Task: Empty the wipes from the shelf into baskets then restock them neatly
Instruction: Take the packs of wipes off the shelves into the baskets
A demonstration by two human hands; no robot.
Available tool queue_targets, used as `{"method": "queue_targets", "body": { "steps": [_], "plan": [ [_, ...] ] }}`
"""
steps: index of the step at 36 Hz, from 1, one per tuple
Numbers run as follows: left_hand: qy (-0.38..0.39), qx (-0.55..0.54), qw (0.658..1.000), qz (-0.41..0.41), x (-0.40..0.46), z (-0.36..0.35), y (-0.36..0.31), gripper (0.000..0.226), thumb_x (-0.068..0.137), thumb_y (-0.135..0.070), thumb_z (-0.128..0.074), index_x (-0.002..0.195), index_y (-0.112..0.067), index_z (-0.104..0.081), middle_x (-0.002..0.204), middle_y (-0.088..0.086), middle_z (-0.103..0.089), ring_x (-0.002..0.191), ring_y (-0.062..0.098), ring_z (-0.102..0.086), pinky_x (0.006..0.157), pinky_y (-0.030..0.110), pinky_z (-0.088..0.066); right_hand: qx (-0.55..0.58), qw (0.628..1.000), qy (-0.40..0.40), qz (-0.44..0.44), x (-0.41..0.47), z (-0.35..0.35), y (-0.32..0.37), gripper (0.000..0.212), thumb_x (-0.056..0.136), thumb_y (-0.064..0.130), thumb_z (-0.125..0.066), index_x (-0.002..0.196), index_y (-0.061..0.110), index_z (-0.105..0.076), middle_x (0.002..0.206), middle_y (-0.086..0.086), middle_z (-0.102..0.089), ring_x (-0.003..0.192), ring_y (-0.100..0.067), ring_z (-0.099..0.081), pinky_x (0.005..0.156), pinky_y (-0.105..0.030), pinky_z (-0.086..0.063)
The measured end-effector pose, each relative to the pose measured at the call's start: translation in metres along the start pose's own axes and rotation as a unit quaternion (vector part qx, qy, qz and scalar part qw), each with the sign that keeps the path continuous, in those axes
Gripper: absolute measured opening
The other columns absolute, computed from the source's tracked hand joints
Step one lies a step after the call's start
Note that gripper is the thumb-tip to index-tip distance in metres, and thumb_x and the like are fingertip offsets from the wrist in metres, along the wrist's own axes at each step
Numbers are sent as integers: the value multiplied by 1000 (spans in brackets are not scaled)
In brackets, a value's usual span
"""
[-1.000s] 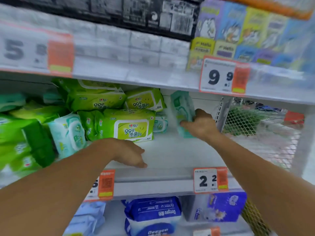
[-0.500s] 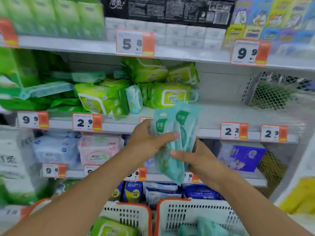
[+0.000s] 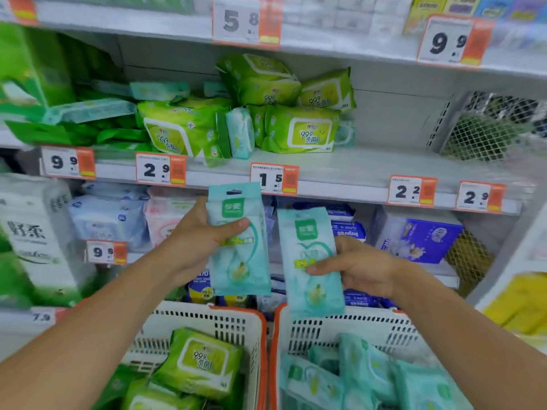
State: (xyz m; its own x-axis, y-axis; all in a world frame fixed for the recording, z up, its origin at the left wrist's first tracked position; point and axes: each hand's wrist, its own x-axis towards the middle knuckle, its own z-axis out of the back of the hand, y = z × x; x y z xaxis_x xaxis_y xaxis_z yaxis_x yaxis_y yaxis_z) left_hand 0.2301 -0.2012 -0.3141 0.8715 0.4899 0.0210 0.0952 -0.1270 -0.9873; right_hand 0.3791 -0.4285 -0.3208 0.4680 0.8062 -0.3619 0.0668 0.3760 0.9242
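The shelf [image 3: 370,170] has bare white board along its right half, from beside the green packs [image 3: 299,130] out to the mesh panel [image 3: 488,131] that closes its right end. Its front lip carries 5 price tags [image 3: 273,179]. The upper shelf [image 3: 340,45] hangs low over the stacked packs.

Green packs fill the shelf's left and middle, some stacked 2 high, with 1 small teal pack standing on edge between them. Below sit 2 baskets side by side, rims touching: the left basket [image 3: 207,321] holds green packs, the right basket [image 3: 355,327] holds teal packs. Blue and pink packets crowd the lower shelf behind the hands.

The left hand [image 3: 192,241] grips the left teal pack [image 3: 239,253] upright, thumb across its front, fingers behind. The right hand [image 3: 355,267] grips the right teal pack [image 3: 310,261] the same way, thumb pressed on its front. The 2 packs are just beside each other, apart, held in front of the lower shelf; the right one's bottom edge overlaps the right basket's far rim.
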Motion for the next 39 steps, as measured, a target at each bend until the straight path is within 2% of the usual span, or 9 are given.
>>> {"method": "queue_targets", "body": {
  "steps": [6,8,11,15,22,24,29,34,39],
  "plan": [
    [65,-17,996,60,4,-16,9,53,82,-4,-70,130,-12,-52,119,6,-71,109,26,-68,93,46,-54,-468,851,46,-234,-14,28,-13,82,77,45,-82,141,14,-42,117,0,-65,107,-24,-65,94,-37,-52],
    [91,-20,993,68,5,-32,14,38,87,1,-65,123,-11,-59,118,8,-71,106,26,-69,91,43,-55,-368,922,30,-115,-17,20,-11,93,75,54,-80,150,25,-34,144,6,-51,125,-12,-55,107,-32,-43],
    [96,-31,992,79,10,-57,23,40,92,0,-61,131,-3,-52,123,13,-68,110,32,-67,92,48,-55,-24,999,33,25,-17,-5,1,57,86,40,-72,137,22,-55,131,-2,-66,118,-23,-65,98,-45,-52],
    [51,47,997,31,16,-83,27,31,96,-15,-62,126,-11,-55,120,6,-69,106,24,-68,91,43,-55,-11,997,-56,58,-9,4,6,30,91,18,-69,121,15,-67,114,-9,-74,105,-27,-71,91,-44,-58],
    [-22,216,974,-58,33,-81,19,17,88,-17,-71,103,-21,-63,97,1,-67,80,19,-63,75,41,-55,-325,924,-77,-186,-19,87,-35,48,85,36,-77,123,15,-57,111,-11,-68,96,-26,-67,78,-34,-57],
    [-39,251,960,-117,46,-72,8,21,85,-17,-75,101,-22,-62,94,1,-67,82,19,-65,69,29,-51,-408,892,-159,-113,-12,96,-37,59,83,44,-77,130,16,-55,123,-4,-60,108,-20,-62,91,-32,-51],
    [-192,387,857,-280,88,-37,-45,43,78,-25,-81,114,-14,-59,105,2,-61,96,17,-57,80,24,-42,-185,907,-303,227,11,54,44,30,83,18,-79,108,22,-65,106,1,-69,88,-11,-70,60,-17,-52],
    [-302,483,768,-292,124,-8,-77,58,73,-34,-80,120,-11,-56,116,12,-56,111,33,-52,94,39,-41,-307,851,-321,280,74,32,143,75,70,29,-89,134,22,-50,126,3,-54,113,-16,-55,90,-26,-44],
    [-209,525,760,-322,155,-25,-87,59,75,-38,-79,124,-14,-58,123,7,-57,115,28,-52,98,35,-39,-229,875,-411,113,146,81,195,128,58,23,-96,156,13,-15,155,-15,-26,142,-32,-34,113,-39,-38]
  ]
}}
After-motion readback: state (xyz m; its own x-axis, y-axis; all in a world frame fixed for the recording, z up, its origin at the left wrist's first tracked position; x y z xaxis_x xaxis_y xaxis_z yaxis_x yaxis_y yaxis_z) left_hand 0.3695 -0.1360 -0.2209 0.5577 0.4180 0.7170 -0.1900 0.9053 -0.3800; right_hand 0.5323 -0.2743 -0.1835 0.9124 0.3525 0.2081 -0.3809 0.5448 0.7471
